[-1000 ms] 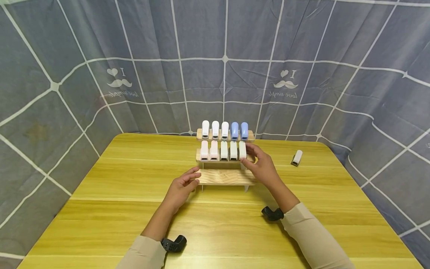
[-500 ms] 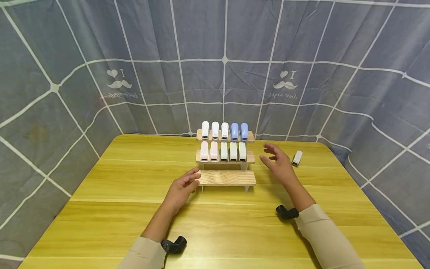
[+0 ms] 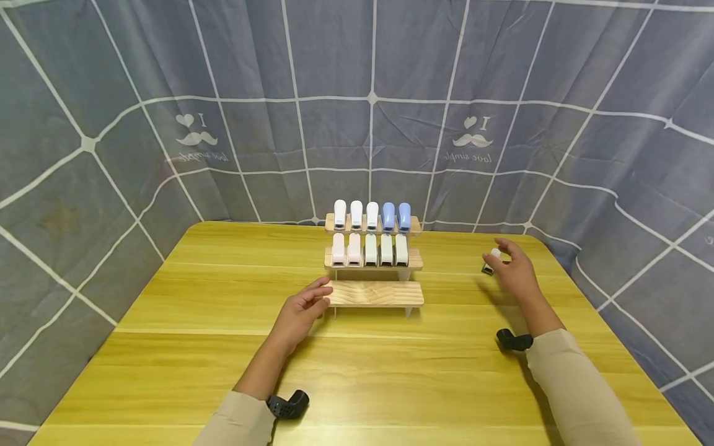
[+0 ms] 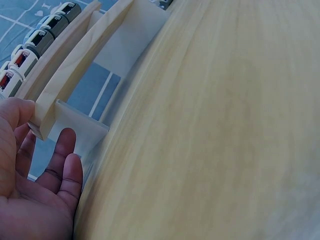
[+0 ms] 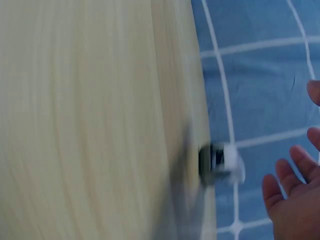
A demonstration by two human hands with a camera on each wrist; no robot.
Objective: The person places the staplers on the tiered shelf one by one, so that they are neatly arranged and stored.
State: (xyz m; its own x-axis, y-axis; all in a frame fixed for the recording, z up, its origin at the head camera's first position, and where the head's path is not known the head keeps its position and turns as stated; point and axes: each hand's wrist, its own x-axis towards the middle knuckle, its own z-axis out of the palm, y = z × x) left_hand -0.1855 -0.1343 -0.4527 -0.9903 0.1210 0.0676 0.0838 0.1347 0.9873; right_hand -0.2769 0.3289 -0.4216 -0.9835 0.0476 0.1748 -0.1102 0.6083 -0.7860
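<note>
A three-tier wooden display stand (image 3: 374,295) stands mid-table. My left hand (image 3: 302,316) holds the left end of its lowest board, thumb and fingertips at the board's edge; in the left wrist view the thumb (image 4: 20,110) lies against that end, with two fingers spread below. At the table's right, my right hand (image 3: 515,271) reaches over a small white stapler (image 3: 488,269) with a dark base, partly hidden by the fingers in the head view. The right wrist view shows the stapler (image 5: 220,164) blurred, apart from the loosely spread fingers (image 5: 287,177).
Small white staplers (image 3: 356,214) and blue ones (image 3: 396,217) line the top tier. Pink (image 3: 346,249) and pale green-white staplers (image 3: 386,250) fill the middle tier. A grey checked curtain (image 3: 370,124) surrounds the back and sides of the yellow wooden table (image 3: 223,297).
My right hand has left the rightmost middle-tier stapler and moved right to the lone white stapler. The left hand has stayed at the stand.
</note>
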